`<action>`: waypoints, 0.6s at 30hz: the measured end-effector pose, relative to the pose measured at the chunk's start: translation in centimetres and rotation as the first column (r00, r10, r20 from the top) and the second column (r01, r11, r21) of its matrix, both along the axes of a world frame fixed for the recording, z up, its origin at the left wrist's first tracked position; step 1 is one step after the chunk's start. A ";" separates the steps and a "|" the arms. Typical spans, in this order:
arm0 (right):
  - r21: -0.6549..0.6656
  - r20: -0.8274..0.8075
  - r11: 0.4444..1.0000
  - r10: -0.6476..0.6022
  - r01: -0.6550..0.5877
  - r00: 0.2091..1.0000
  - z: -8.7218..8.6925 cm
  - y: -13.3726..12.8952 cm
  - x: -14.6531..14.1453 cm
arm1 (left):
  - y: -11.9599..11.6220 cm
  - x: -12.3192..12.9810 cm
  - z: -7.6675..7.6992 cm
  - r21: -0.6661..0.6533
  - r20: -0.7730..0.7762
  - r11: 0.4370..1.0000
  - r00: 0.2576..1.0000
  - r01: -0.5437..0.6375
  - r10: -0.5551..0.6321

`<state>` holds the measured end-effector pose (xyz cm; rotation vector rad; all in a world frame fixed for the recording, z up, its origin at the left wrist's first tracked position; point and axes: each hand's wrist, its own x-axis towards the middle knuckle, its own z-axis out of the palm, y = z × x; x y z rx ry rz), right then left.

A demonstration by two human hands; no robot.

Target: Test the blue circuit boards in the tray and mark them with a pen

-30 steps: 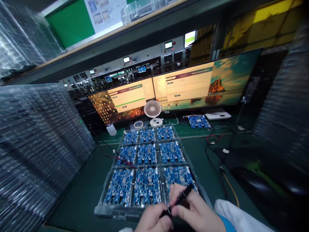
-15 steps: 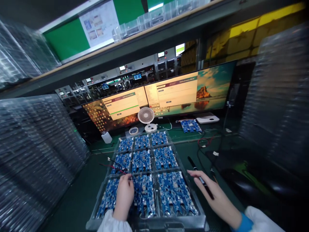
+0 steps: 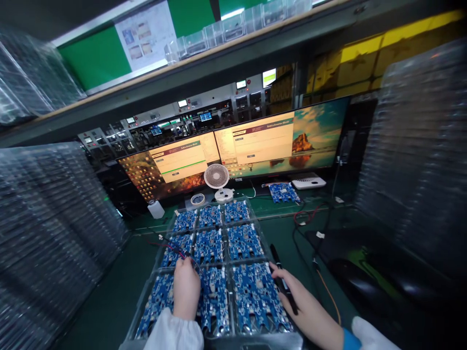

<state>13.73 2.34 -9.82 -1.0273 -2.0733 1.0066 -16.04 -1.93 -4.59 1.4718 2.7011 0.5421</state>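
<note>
A clear plastic tray [image 3: 288, 340] holds several blue circuit boards [image 3: 257, 294] in separate compartments. Over the left side of the tray, my left hand [image 3: 187, 287] is closed, pinching a thin red-and-black wire lead [image 3: 177, 251]. The lead reaches out past the fingertips to the left; its pinched part is hidden by the fingers. At the tray's right edge is my right hand [image 3: 304, 311], with a black pen [image 3: 276, 256] held between thumb and fingers. The pen slants up and to the left, close to the nearest right-hand board.
Tall stacks of clear trays [image 3: 54, 233] flank the bench on the left and right. Behind the tray stand a small white fan [image 3: 216, 176], a tape roll [image 3: 197, 199], a white bottle [image 3: 156, 209] and two monitors [image 3: 262, 141]. Another board [image 3: 283, 192] and loose cables [image 3: 299, 233] lie at right.
My right hand has moved left with the pen, closer to the tray's edge. My left hand has moved slightly, still pinching the wire lead. The whole view has shifted a little.
</note>
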 end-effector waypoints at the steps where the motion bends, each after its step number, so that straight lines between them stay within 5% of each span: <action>1: 0.008 -0.002 1.000 0.002 -0.002 1.000 0.0 0.0 0.0 | 0.0 0.1 0.0 -0.003 -0.018 1.000 1.000 -0.007 0.007; 6: 0.004 -0.003 1.000 0.015 -0.015 1.000 0.2 -0.3 -0.1 | -0.6 -0.1 0.3 -0.037 0.107 0.999 0.994 -0.030 0.034; 11: -0.008 -0.045 0.999 0.041 -0.042 0.998 1.1 -0.5 0.4 | -1.6 0.5 0.2 -0.125 0.377 0.985 0.924 0.123 -0.067; 18: 0.039 -0.070 0.997 0.070 -0.067 0.995 1.3 -1.0 0.7 | -1.5 2.9 0.7 -0.249 0.131 0.963 0.989 0.102 -0.071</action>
